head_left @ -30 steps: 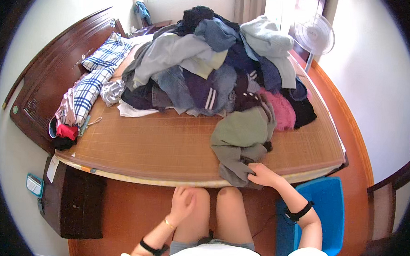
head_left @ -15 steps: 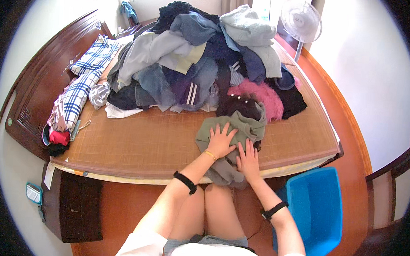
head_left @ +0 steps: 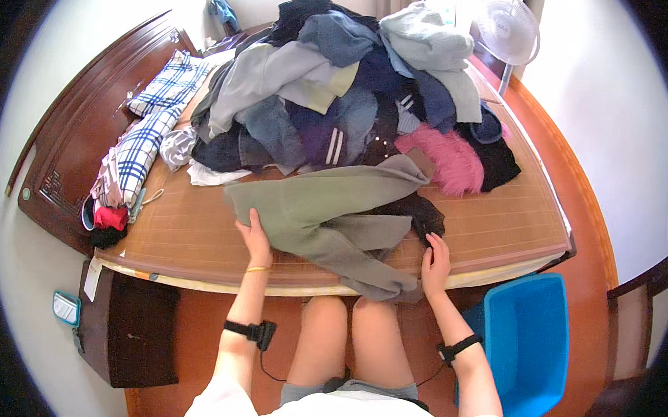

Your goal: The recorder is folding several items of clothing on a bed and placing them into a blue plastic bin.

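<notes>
A blue tub [head_left: 564,345] stands by the right forearm. The left hand [head_left: 254,239] touches the left edge of a green garment [head_left: 304,200], spread on the bed [head_left: 184,235]; the right hand [head_left: 436,264] meets its dark end. Whether either grips, I cannot tell. Beyond lie heaped clothes [head_left: 273,75], then a fan [head_left: 508,28].

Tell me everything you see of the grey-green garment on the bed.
The grey-green garment looks soft and knitted, plain, lightly creased. It lies loosely spread on the bed's brown mat, wide end left. Two long tubes branch rightward: one toward the clothes pile, the other down over the bed's front edge. Whether they are sleeves or legs is unclear. The left hand touches its wide end; the right hand is by dark, lacy fabric beside it.
</notes>
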A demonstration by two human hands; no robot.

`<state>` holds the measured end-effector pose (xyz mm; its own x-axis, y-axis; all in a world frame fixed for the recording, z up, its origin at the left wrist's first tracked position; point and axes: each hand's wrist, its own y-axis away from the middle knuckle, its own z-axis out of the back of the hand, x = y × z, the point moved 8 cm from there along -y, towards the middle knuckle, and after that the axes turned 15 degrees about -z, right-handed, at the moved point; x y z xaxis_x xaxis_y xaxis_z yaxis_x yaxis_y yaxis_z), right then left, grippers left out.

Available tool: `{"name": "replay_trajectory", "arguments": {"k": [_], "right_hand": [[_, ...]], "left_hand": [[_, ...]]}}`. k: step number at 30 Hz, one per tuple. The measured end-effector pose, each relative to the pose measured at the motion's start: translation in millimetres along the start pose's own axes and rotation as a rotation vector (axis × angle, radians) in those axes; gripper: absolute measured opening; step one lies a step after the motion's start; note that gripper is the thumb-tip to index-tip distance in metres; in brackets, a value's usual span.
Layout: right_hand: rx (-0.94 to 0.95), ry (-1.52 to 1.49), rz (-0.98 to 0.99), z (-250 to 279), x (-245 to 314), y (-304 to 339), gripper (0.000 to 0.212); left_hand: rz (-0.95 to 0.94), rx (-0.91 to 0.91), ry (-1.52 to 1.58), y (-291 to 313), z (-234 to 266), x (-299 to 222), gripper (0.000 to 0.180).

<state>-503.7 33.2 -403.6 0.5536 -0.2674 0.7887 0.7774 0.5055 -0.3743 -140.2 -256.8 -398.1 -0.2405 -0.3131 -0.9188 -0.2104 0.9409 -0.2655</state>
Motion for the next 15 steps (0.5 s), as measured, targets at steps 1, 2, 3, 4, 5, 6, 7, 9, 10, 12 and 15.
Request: {"name": "replay_trajectory", "arguments": {"k": [1, 2, 3, 4, 5, 6, 7, 9, 10, 12, 15], "right_hand": [[0.023, 0.034, 0.022, -2, 8, 1, 0.032], [0.049, 0.075, 0.044, -5, 11, 1, 0.032], [0.086, 0.061, 0.001, -10, 6, -1, 0.033], [0.09, 0.067, 0.003, -11, 6, -4, 0.033], [0.056, 0.052, -0.054, -8, 6, -6, 0.035], [0.018, 0.04, -0.111, -4, 5, -9, 0.036], [0.087, -0.036, -0.075, -13, 39, -3, 0.038], [0.174, 0.009, 0.204, -24, 93, 22, 0.037], [0.33, -0.025, 0.252, -40, 114, 41, 0.035], [0.498, 0.085, 0.33, -64, 130, 77, 0.04], [0.612, 0.42, 0.536, -86, 117, 111, 0.046]], "left_hand": [[-0.007, -0.01, -0.008, -4, 23, -5, 0.066], [-0.176, -0.018, -0.433, -7, 47, -20, 0.07], [-0.339, -0.023, -0.859, -7, 59, -33, 0.076], [-0.333, -0.024, -0.859, -3, 56, -36, 0.076], [-0.498, 0.086, -0.77, 5, 36, -54, 0.078], [-0.659, 0.196, -0.671, 14, 16, -66, 0.081], [-0.7, 0.362, -0.766, 15, 11, -66, 0.076], [-0.604, 0.639, -1.073, 39, -25, -46, 0.07], [-0.604, 0.632, -1.081, 42, -23, -40, 0.07], [-0.61, 0.92, -1.298, 59, -25, -1, 0.065], [-0.68, 0.879, -1.207, 67, -36, -4, 0.066]]}}
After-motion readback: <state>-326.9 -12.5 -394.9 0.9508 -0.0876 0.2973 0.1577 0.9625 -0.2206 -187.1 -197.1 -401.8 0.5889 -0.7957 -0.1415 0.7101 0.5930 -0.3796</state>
